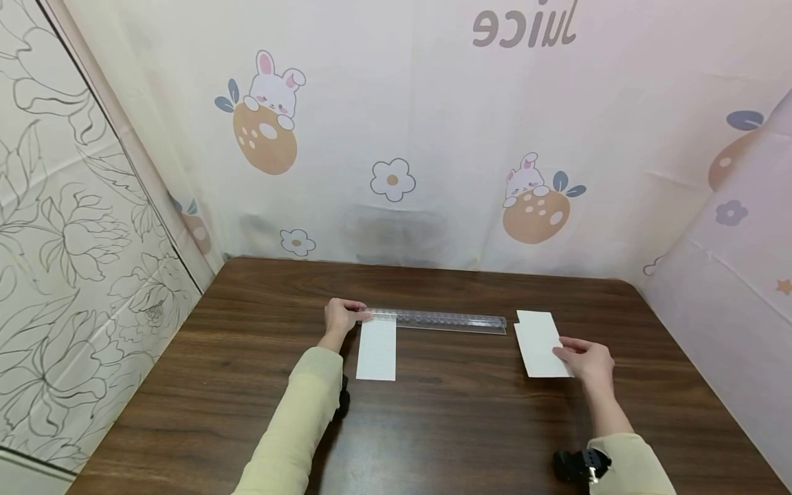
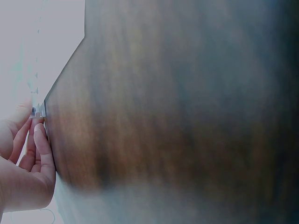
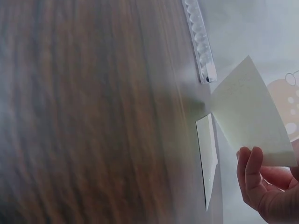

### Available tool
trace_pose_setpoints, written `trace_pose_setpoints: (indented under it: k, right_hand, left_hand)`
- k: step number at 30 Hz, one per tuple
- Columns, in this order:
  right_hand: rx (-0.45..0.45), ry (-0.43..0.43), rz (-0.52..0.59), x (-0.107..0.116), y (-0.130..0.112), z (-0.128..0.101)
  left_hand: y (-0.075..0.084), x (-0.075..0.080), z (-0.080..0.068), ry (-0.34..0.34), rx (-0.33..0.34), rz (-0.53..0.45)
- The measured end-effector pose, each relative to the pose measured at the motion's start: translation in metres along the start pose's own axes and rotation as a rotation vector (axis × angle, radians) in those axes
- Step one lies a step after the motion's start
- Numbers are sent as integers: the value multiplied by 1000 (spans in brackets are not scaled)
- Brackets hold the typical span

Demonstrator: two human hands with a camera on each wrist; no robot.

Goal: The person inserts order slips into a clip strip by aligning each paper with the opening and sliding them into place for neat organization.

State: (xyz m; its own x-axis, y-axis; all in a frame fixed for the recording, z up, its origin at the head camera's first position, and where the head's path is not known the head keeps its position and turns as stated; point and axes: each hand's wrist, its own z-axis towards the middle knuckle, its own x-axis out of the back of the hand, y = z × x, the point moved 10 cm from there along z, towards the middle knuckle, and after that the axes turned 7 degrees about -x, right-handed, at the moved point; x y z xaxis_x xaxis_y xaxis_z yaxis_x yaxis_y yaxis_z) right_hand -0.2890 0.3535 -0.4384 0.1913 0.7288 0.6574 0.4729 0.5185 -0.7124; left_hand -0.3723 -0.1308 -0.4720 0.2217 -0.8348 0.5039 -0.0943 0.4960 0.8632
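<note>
Gently | left hand [image 1: 342, 319] pinches clear strip [image 1: 447, 322] | right hand [image 1: 590, 364], right of strip, pinches white card [image 1: 540, 349] | best: card unbent, strip steady

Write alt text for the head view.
A person's left hand pinches a clear plastic strip at the far end of a white card; the right hand holds a second card overlapping a third card, over a brown table.

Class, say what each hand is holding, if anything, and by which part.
The left hand pinches the clear plastic ridged strip by its left end; the right hand grips a white rectangular paper card by its right edge.
</note>
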Motion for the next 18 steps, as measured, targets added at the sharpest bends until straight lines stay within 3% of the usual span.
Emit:
trace_pose_setpoints:
  k: [18]
  right_hand:
    - [23,11,64,-11,4,-12]
  left_hand:
    - [1,1,0,4,-22,0]
